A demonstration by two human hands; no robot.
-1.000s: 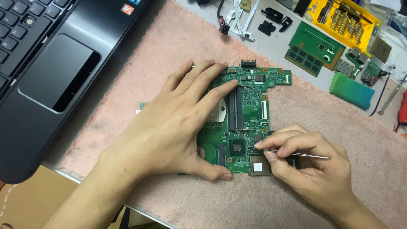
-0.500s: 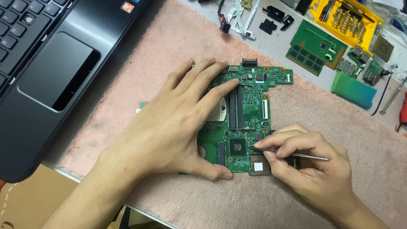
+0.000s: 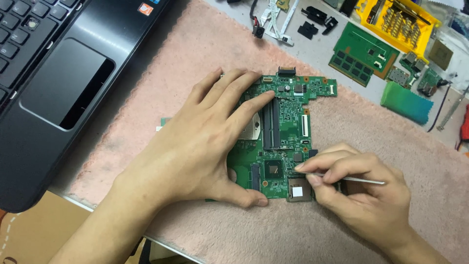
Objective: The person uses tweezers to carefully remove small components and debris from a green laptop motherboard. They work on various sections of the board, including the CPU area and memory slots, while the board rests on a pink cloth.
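Board (image 3: pixel 286 129) lay flat on pink mat (image 3: pixel 195 63), beside laptop (image 3: pixel 63 83) | left hand (image 3: pixel 195 146) spread open, pressed on board's left half | right hand (image 3: pixel 361 195) pinched thin metal tool (image 3: pixel 342 178), tip at board's lower right edge

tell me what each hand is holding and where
Right hand pinches a thin metal tool near its tip end. Left hand lies flat on the green board, gripping nothing.

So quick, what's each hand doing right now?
Left hand: open, pressed flat on the green circuit board.
Right hand: closed, pinching a thin metal tool at the board's lower right edge.
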